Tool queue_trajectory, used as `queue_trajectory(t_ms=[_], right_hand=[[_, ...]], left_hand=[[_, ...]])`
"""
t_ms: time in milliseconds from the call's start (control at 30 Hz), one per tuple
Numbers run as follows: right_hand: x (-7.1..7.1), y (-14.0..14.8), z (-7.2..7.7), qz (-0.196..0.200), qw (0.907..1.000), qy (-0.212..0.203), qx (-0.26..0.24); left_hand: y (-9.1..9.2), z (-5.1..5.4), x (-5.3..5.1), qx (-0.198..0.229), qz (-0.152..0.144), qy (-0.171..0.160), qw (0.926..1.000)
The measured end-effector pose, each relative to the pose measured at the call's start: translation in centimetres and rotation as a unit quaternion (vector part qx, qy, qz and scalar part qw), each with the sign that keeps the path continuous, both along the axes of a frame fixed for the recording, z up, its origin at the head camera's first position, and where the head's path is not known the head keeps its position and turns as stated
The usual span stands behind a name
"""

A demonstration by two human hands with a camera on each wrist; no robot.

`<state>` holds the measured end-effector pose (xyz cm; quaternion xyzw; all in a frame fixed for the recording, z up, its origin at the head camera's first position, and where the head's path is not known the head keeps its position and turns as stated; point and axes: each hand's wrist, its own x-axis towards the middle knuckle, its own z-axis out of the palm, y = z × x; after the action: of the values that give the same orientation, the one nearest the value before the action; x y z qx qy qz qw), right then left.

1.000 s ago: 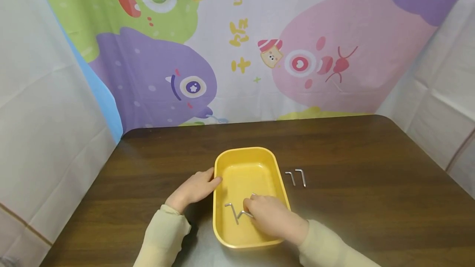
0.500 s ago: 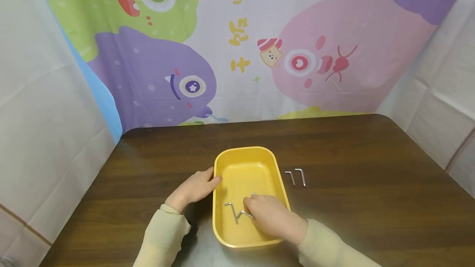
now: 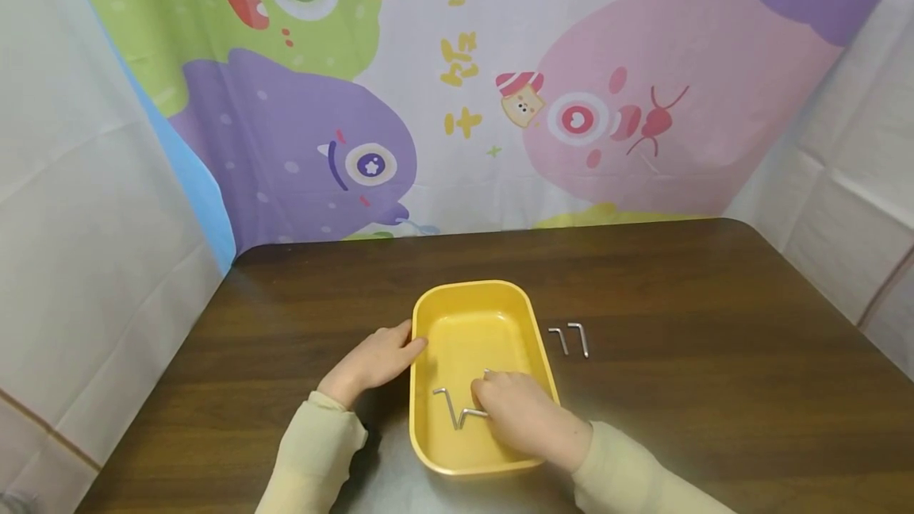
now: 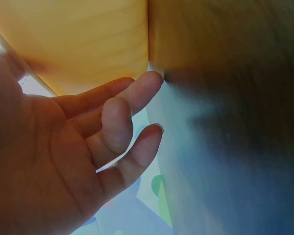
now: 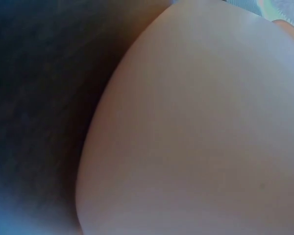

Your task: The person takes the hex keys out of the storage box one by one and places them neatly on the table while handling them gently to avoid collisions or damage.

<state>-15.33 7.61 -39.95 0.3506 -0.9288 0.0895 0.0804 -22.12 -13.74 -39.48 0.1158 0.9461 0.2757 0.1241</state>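
Note:
A yellow rectangular tray [image 3: 471,347] stands on the dark table. My left hand [image 3: 376,359] grips its left wall, thumb over the rim and fingers outside; the left wrist view shows those fingers bent beside the wall. Inside the tray, my right hand [image 3: 524,412] reaches down with curled fingers, their tips hidden beneath it. One hex key [image 3: 473,412] sticks out from under this hand, and a bit of metal shows above its knuckles. Another hex key [image 3: 447,407] lies to the left on the tray floor. The right wrist view shows mostly blurred skin.
Two more hex keys, a shorter one [image 3: 560,339] and a longer one [image 3: 580,339], lie side by side on the table [image 3: 714,355] right of the tray. A cartoon-printed cloth [image 3: 457,181] hangs behind the table, with pale cloths at both sides.
The hex key under my right hand has turned slightly, and that hand has shifted a little. My left hand stays on the tray wall.

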Motion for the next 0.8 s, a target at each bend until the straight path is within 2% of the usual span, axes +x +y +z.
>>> queue_trajectory(t_ms=[200, 467, 800], right_hand=[[0.0, 0.0, 0.3, -0.001, 1.0000, 0.001, -0.008], [0.0, 0.4, 1.8, -0.030, 0.9976, -0.021, -0.058], [-0.6, 1.3, 3.2, -0.074, 0.9935, 0.008, -0.086]], left_hand=[[0.0, 0.0, -0.1, 0.001, -0.003, 0.002, 1.0000], [-0.1, 0.0, -0.1, 0.000, -0.002, -0.003, 1.0000], [-0.1, -0.1, -0.2, -0.003, 0.000, -0.002, 1.0000]])
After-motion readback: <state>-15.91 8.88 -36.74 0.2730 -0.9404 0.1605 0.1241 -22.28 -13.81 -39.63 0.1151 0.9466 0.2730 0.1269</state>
